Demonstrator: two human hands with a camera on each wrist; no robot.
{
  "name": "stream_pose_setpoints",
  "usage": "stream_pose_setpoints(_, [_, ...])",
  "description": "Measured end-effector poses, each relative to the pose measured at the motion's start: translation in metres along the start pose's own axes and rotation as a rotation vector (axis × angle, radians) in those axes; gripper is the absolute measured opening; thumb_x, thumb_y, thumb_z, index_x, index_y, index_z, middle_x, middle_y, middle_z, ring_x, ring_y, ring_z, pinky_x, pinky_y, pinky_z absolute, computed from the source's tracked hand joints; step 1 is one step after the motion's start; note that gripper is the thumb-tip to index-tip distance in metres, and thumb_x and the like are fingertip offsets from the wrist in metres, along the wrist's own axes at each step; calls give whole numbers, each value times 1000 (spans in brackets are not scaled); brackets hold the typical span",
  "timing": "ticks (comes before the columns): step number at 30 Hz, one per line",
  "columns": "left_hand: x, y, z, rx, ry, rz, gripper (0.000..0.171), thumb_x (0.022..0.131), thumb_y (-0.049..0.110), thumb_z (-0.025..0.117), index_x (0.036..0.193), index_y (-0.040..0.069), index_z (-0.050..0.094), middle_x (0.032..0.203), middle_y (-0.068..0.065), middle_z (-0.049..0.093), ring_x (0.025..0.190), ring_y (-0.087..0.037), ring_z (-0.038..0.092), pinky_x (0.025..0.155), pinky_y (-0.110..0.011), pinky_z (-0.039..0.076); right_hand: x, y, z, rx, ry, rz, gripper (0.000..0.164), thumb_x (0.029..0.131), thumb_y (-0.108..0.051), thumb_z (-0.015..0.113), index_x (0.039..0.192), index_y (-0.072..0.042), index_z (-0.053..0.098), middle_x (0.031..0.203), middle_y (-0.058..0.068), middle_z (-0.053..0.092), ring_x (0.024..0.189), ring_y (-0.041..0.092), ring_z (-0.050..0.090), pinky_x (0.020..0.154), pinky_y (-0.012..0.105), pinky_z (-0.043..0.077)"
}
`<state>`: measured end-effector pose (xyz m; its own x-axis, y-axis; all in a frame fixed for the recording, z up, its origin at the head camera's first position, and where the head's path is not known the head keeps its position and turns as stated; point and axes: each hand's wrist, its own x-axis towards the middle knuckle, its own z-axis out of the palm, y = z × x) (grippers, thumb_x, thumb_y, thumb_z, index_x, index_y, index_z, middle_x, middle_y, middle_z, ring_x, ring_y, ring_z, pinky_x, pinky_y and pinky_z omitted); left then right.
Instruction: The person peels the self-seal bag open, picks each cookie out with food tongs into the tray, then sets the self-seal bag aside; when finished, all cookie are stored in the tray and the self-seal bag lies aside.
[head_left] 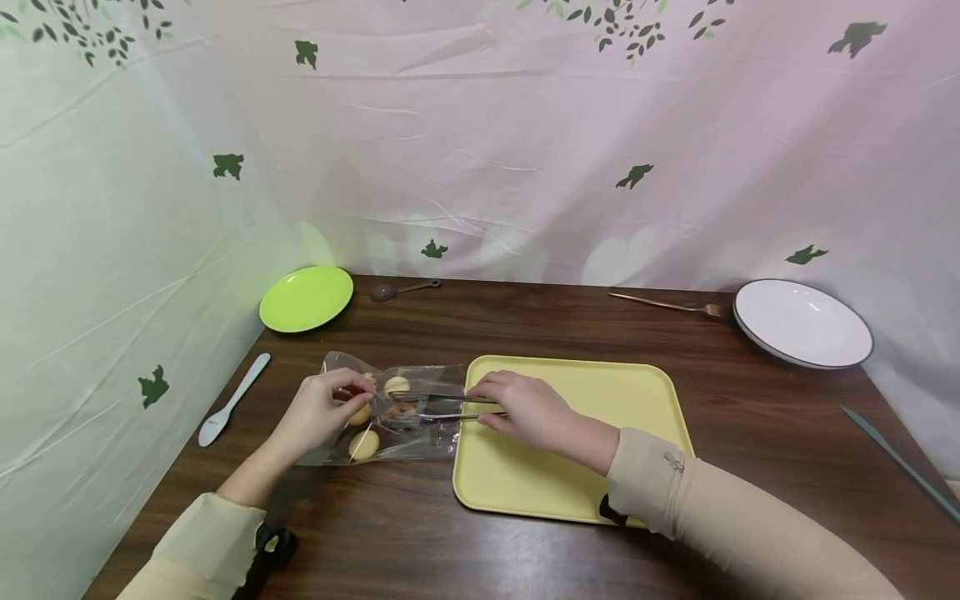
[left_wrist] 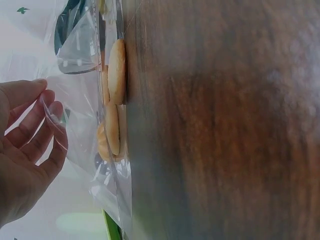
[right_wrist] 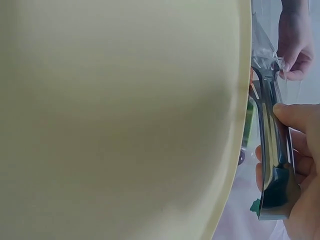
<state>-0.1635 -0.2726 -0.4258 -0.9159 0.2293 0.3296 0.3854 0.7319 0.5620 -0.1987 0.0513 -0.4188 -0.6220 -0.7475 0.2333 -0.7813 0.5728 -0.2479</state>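
A clear plastic bag (head_left: 431, 450) lies on the table, with several round golden baked pieces (head_left: 364, 445) inside. They look like small buns or cookies, edge-on in the left wrist view. A reddish-brown piece (head_left: 401, 410) is also in the bag, its kind unclear. My left hand (head_left: 317, 410) pinches the film of the bag's upper side, lifting it. In my right hand (head_left: 531, 410) is a pair of metal tongs (right_wrist: 272, 135), pointing left into the bag. Their tips are near the reddish-brown piece; whether they touch it I cannot tell.
A yellow tray (head_left: 600, 383) lies beneath my right hand, beside the bag. Around it are a green plate (head_left: 307, 300), a white spoon (head_left: 235, 400), a brown measuring spoon (head_left: 385, 292), a copper fork (head_left: 667, 305), a white dish (head_left: 802, 321) and a grey-green knife (head_left: 896, 461).
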Motion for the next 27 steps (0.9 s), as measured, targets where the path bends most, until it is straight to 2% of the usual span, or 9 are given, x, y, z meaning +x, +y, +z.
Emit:
stream_pose_setpoints(12, [2, 2, -2, -14, -13, -1, 6, 83, 10, 72, 89, 11, 71, 85, 5, 68, 74, -9, 63, 68, -32, 55, -20, 12, -25, -20, 35, 29, 34, 87, -29, 70, 118, -16, 65, 114, -2, 65, 107, 16, 62, 86, 38, 52])
stream_pose_setpoints(27, [0, 3, 0, -22, -7, -3, 9, 82, 5, 72, 89, 10, 71, 87, 5, 67, 75, -10, 63, 69, -36, 55, -77, 51, -50, -24, 146, 136, 33, 85, -27, 72, 115, -17, 66, 114, -3, 65, 106, 19, 62, 80, 41, 52])
